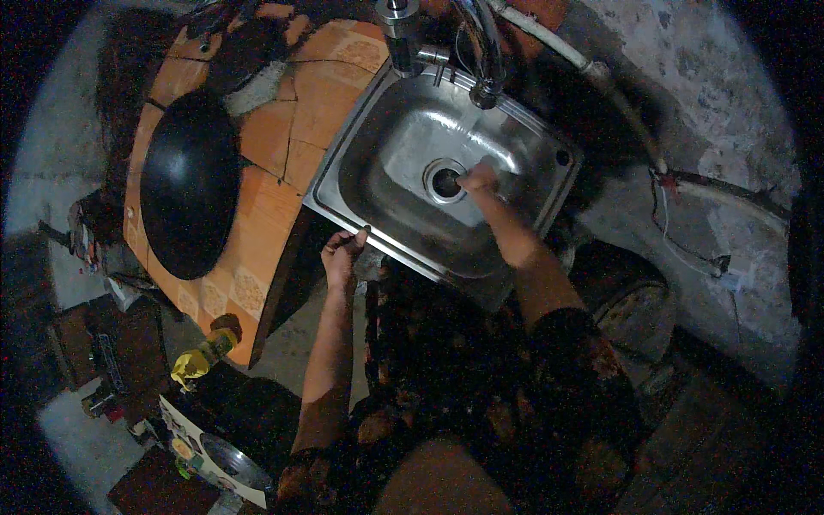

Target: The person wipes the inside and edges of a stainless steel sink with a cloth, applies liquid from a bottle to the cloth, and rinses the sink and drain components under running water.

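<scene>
A stainless steel sink (386, 202) lies in front of me, with a round drain (446, 179) in its basin floor. Inside the basin, my right hand (481, 178) is closed, its fingertips at the drain's right edge. Its outline is a little smeared, and whatever it grips is hidden. My left hand (343, 248) is at the sink's front left rim with bent fingers pressed together. A small dark spot shows at its fingertips, too small to name. Over the back rim, a chrome faucet (487, 90) hangs above the basin.
Left of the sink, a black wok (190, 184) sits in an orange tiled counter (266, 206). A bottle of yellow liquid (204, 359) stands below the counter's near end, close to a gas stove (219, 455). Pipes (631, 124) run along the rough right wall.
</scene>
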Motion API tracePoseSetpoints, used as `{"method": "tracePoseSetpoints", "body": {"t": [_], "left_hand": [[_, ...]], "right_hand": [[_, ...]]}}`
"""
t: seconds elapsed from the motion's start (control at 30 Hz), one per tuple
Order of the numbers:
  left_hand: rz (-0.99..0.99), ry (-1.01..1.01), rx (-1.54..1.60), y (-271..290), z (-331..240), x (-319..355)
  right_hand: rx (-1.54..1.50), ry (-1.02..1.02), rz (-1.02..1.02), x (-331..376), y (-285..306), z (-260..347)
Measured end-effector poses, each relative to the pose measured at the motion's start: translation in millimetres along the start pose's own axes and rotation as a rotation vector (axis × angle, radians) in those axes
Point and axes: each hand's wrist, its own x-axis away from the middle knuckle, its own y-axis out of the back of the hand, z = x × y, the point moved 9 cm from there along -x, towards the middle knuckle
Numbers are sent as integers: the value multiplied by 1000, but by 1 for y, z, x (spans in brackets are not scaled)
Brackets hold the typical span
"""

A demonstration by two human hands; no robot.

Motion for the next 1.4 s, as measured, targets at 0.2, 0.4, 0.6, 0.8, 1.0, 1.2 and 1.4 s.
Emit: {"method": "tracePoseSetpoints", "body": {"t": [0.2,0.4,0.6,0.8,1.0,1.2,1.4], "left_hand": [[-27,50,-30,3,-5,9],[16,33,-35,-1,2,-4],[-27,60,-24,19,14,-3],[68,12,27,2,8,-11],[-25,62,19,14,9,3],[-13,110,86,-2,-5,9],[94,37,9,-16,-7,-3]], "right_hand": [[-568,63,301,21,-18,14],[-1065,232,347,25,-45,46],[-711,60,400,52,-40,73],[-264,125,-220,-9,-86,37],[-1197,-148,486,44,-80,61],[-1601,-433,953,80,-71,102],[-1561,-377,420,15,-134,73]]}}
